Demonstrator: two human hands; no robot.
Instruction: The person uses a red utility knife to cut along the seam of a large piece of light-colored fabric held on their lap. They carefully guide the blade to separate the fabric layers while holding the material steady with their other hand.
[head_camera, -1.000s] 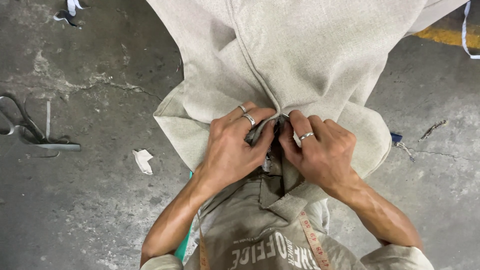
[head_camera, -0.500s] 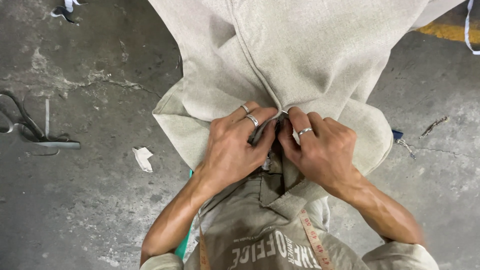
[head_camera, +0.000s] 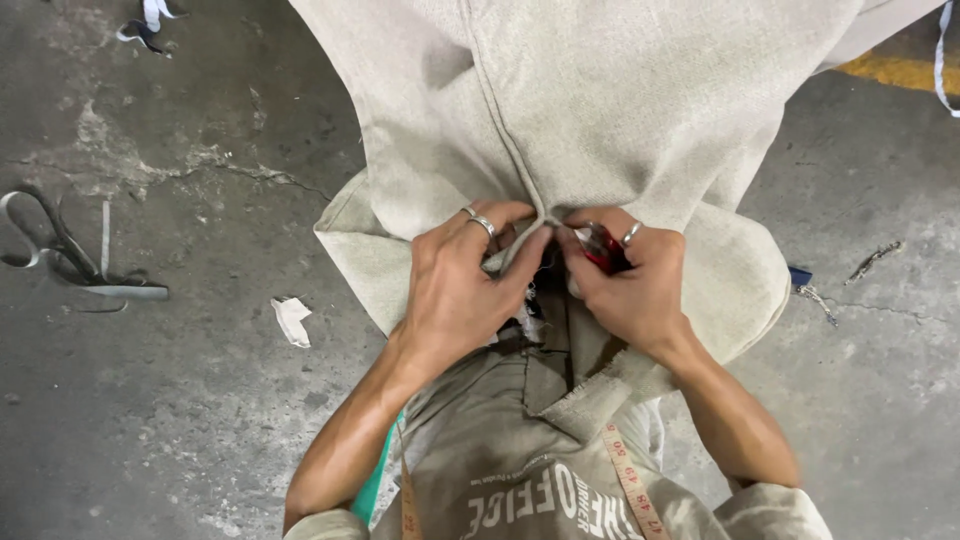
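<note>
Beige fabric seam (head_camera: 520, 215) pinched between left hand (head_camera: 455, 290) and right hand (head_camera: 635, 290) grips.

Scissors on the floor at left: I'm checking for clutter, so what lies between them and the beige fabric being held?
In the head view, between the scissors and the beige fabric, a small white scrap lies on the cracked concrete floor.
</note>
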